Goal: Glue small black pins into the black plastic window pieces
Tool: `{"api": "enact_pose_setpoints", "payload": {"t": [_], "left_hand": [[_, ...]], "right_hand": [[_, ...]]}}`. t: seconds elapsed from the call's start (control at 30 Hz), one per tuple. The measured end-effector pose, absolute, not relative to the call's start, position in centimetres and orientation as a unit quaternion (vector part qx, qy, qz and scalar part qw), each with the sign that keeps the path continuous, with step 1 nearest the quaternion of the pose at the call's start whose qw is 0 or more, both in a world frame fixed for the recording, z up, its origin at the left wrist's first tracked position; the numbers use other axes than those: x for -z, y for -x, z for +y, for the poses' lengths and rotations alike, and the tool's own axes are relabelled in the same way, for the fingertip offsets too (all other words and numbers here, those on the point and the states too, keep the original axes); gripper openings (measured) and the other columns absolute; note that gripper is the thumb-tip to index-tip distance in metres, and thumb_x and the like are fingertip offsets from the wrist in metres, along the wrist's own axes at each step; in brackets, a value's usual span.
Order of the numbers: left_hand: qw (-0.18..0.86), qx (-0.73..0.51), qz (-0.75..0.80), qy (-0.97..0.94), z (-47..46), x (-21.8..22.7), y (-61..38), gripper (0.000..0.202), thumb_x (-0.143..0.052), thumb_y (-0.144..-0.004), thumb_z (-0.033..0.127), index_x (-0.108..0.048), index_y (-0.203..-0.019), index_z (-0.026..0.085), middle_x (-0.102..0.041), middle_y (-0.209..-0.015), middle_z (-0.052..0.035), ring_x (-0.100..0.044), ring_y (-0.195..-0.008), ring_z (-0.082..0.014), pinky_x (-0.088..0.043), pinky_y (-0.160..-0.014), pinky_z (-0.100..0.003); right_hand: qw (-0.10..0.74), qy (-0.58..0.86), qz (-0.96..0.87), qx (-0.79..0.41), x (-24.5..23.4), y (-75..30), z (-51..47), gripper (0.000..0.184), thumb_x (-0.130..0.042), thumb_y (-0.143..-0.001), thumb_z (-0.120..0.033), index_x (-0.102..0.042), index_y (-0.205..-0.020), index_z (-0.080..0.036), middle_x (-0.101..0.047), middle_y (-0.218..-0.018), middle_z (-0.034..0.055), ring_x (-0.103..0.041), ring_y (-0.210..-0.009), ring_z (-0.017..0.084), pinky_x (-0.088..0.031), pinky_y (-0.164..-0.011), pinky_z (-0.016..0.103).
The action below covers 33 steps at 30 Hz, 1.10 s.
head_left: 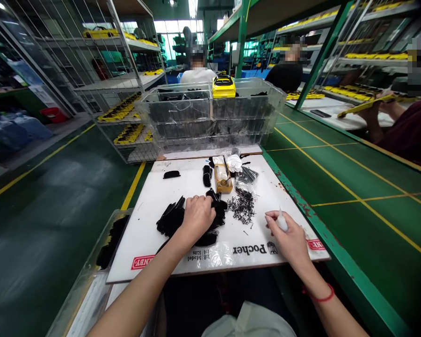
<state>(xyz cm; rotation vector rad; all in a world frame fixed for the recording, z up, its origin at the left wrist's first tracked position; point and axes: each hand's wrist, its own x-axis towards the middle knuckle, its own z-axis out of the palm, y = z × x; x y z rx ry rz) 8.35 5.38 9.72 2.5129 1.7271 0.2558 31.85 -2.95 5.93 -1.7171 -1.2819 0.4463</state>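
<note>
My left hand (198, 216) is over a pile of flat black plastic parts (171, 219), with its fingers curled down at the pile's right side. Its fingertips are hidden, so what they grip cannot be seen. In my right hand (289, 236) is a small white squeeze bottle (281, 222), its thin nozzle pointing up, above the right part of the white board (263, 178). Between the hands lies a heap of small black pin-like pieces (242, 206). Just behind the pile stands a small yellowish box (223, 180) with a thin dark tool in it.
Single black parts (171, 174) lie farther back on the board, near a clear plastic bag (247, 175) and crumpled white tissue (234, 163). Stacked clear bins (182, 112) stand behind, with a yellow model car body (223, 87) on top. Another bin (108, 243) sits at left.
</note>
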Motion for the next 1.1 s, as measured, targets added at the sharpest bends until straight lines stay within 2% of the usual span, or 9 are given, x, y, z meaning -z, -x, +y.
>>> {"api": "enact_pose_setpoints", "payload": {"t": [0.17, 0.27, 0.37, 0.47, 0.57, 0.77, 0.93, 1.0, 1.1], "left_hand": [[0.02, -0.104, 0.578, -0.809, 5.6, -10.2, -8.0, 0.031, -0.031, -0.093, 0.026, -0.06, -0.1, 0.017, -0.069, -0.089, -0.0087, -0.061, -0.087, -0.0242, -0.038, -0.08, -0.037], [0.048, -0.166, 0.579, -0.796, 5.6, -11.0, -7.5, 0.033, -0.028, -0.095, 0.029, -0.059, -0.1, 0.018, -0.068, -0.091, -0.0081, -0.062, -0.086, -0.0232, -0.04, -0.078, -0.034], [0.184, -0.249, 0.537, -0.785, 4.6, -12.1, -7.5, 0.031, -0.031, -0.095, 0.033, -0.059, -0.1, 0.021, -0.067, -0.092, -0.0046, -0.062, -0.083, -0.0189, -0.043, -0.075, -0.029], [0.373, -0.261, 0.484, -0.747, 2.8, -12.8, -8.2, 0.031, -0.034, -0.093, 0.038, -0.061, -0.099, 0.023, -0.066, -0.082, 0.0001, -0.06, -0.063, -0.0131, -0.044, -0.06, -0.023], [0.46, -0.246, 0.452, -0.724, 0.9, -13.0, -9.1, 0.031, -0.036, -0.092, 0.039, -0.063, -0.095, 0.022, -0.062, -0.073, 0.0017, -0.055, -0.055, -0.0102, -0.042, -0.054, -0.021], [0.512, -0.239, 0.424, -0.708, -0.5, -12.3, -10.1, 0.029, -0.041, -0.091, 0.037, -0.064, -0.092, 0.02, -0.059, -0.073, 0.0013, -0.053, -0.057, -0.0091, -0.043, -0.056, -0.021], [0.612, -0.295, 0.468, -0.565, -1.3, -11.4, -11.4, 0.029, -0.057, -0.082, 0.033, -0.058, -0.107, 0.019, -0.056, -0.079, 0.0009, -0.054, -0.057, -0.0086, -0.048, -0.057, -0.023], [0.641, -0.33, 0.479, -0.502, -1.7, -11.1, -12.1, 0.032, -0.063, -0.077, 0.026, -0.056, -0.106, 0.017, -0.056, -0.081, 0.0004, -0.055, -0.065, -0.0097, -0.049, -0.061, -0.023], [0.646, -0.363, 0.492, -0.457, -2.2, -10.7, -12.9, 0.025, -0.065, -0.073, 0.02, -0.057, -0.096, 0.016, -0.057, -0.081, 0.0001, -0.054, -0.071, -0.0102, -0.048, -0.066, -0.022]], "right_hand": [[0.456, 0.702, -0.515, -0.185, -5.9, -31.9, -3.2, 0.028, -0.058, -0.08, -0.047, -0.065, -0.089, -0.021, -0.067, -0.067, 0.0018, -0.064, -0.063, 0.021, -0.05, -0.065, 0.033], [0.459, 0.701, -0.513, -0.187, -6.0, -31.9, -3.3, 0.027, -0.058, -0.08, -0.046, -0.065, -0.089, -0.021, -0.067, -0.068, 0.0019, -0.064, -0.063, 0.021, -0.05, -0.067, 0.034], [0.469, 0.694, -0.503, -0.213, -6.4, -31.6, -3.3, 0.027, -0.059, -0.079, -0.045, -0.065, -0.089, -0.02, -0.067, -0.068, 0.0023, -0.062, -0.061, 0.02, -0.05, -0.063, 0.032], [0.483, 0.668, -0.488, -0.287, -7.4, -31.0, -3.4, 0.028, -0.062, -0.078, -0.044, -0.064, -0.088, -0.018, -0.065, -0.064, 0.0016, -0.059, -0.054, 0.017, -0.049, -0.055, 0.029], [0.487, 0.62, -0.486, -0.378, -8.6, -30.1, -3.9, 0.031, -0.063, -0.077, -0.044, -0.062, -0.093, -0.017, -0.064, -0.062, 0.001, -0.056, -0.049, 0.014, -0.048, -0.051, 0.027], [0.466, 0.563, -0.501, -0.463, -9.8, -29.2, -4.9, 0.029, -0.064, -0.079, -0.04, -0.061, -0.096, -0.017, -0.062, -0.063, -0.0016, -0.055, -0.052, 0.011, -0.047, -0.053, 0.023], [0.458, 0.608, -0.487, -0.428, -9.4, -29.1, -5.5, 0.027, -0.065, -0.079, -0.039, -0.062, -0.095, -0.018, -0.062, -0.061, -0.0018, -0.056, -0.054, 0.011, -0.047, -0.055, 0.022], [0.456, 0.623, -0.49, -0.405, -9.3, -28.9, -5.7, 0.026, -0.065, -0.079, -0.038, -0.062, -0.094, -0.018, -0.062, -0.06, -0.0016, -0.057, -0.054, 0.012, -0.046, -0.055, 0.023], [0.448, 0.64, -0.501, -0.372, -9.5, -28.6, -6.1, 0.024, -0.064, -0.078, -0.038, -0.062, -0.092, -0.018, -0.062, -0.06, -0.0011, -0.057, -0.055, 0.013, -0.046, -0.054, 0.023]]}}
